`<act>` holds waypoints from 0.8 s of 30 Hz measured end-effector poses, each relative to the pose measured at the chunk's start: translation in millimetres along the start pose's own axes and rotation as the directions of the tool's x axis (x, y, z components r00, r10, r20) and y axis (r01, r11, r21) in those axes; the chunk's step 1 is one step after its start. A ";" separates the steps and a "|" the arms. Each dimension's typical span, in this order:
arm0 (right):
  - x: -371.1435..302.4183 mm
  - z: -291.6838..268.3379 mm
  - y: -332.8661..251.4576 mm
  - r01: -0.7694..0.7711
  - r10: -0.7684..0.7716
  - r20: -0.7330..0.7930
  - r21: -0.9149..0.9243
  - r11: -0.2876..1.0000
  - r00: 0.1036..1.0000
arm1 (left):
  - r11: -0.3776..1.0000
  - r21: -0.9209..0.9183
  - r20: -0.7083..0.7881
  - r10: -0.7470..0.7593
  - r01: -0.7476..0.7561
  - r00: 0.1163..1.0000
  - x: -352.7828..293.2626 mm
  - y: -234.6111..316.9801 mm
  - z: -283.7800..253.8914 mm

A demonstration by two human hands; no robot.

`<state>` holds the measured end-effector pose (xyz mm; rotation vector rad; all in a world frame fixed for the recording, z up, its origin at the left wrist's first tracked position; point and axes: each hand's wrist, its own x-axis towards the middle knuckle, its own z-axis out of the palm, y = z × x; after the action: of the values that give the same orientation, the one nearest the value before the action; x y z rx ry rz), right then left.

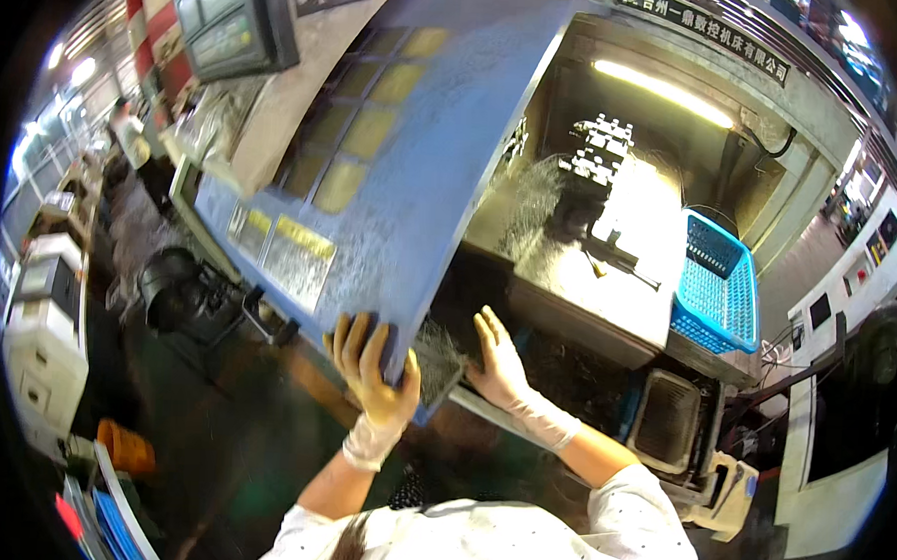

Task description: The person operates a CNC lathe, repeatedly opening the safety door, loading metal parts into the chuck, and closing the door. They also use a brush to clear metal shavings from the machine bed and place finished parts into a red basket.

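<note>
My left hand [376, 379], in a pale glove, lies on the lower right corner of a blue machine door [425, 129]. Its fingers rest against the door's face, and the thumb sits at the door's edge. In a like glove, my right hand [502, 368] reaches over the front sill of the machine opening with its fingers stretched out and nothing in them. Beyond it, inside the lit machine, a metal fixture [599, 151] stands by a bright worktable [609, 277]. A small dark-tipped tool [594, 265] lies on the table's front part.
A blue plastic basket [717, 327] sits at the right of the worktable. Below it is a grimy tray [666, 422]. A control panel [225, 20] hangs at upper left, and an orange bucket [126, 448] stands at lower left. Another person [129, 136] is far left.
</note>
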<state>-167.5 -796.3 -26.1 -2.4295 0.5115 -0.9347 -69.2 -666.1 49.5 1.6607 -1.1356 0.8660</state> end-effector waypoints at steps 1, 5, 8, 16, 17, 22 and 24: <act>23.8 -0.8 6.7 0.026 -0.030 -0.051 -0.078 0.997 0.998 | 0.999 -0.003 -0.002 0.032 -0.032 0.999 -1.0 -9.2 -0.4; 125.7 -3.7 42.1 -0.028 -0.050 -0.159 -0.457 0.889 0.986 | 0.998 0.016 0.076 0.064 -0.066 0.995 -2.4 -34.8 -7.8; 199.5 -18.1 66.5 -0.042 -0.049 -0.113 -0.681 0.731 0.992 | 0.997 0.018 0.107 0.078 -0.081 0.991 1.1 -53.5 -17.3; 291.4 -46.8 117.0 0.151 0.076 0.154 -0.987 0.054 0.985 | 0.998 0.060 0.055 -0.011 0.008 0.998 4.2 -80.9 -17.8; 291.0 -46.5 117.3 0.181 0.084 0.189 -0.979 0.094 0.978 | 0.998 0.060 0.055 -0.033 0.029 0.998 0.5 -83.8 -19.8; 323.8 -85.9 100.1 0.191 0.212 0.305 -0.882 0.432 0.929 | 0.996 0.078 0.081 -0.058 0.051 0.995 8.4 -94.4 -22.0; 340.4 -104.0 114.4 0.117 0.221 0.273 -0.834 0.539 0.936 | 0.995 0.095 0.053 -0.030 0.025 0.998 9.0 -101.9 -16.0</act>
<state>-22.3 -1090.2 153.6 -3.3131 1.0959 -0.1432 29.1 -637.9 33.0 1.7824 -1.1216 0.8733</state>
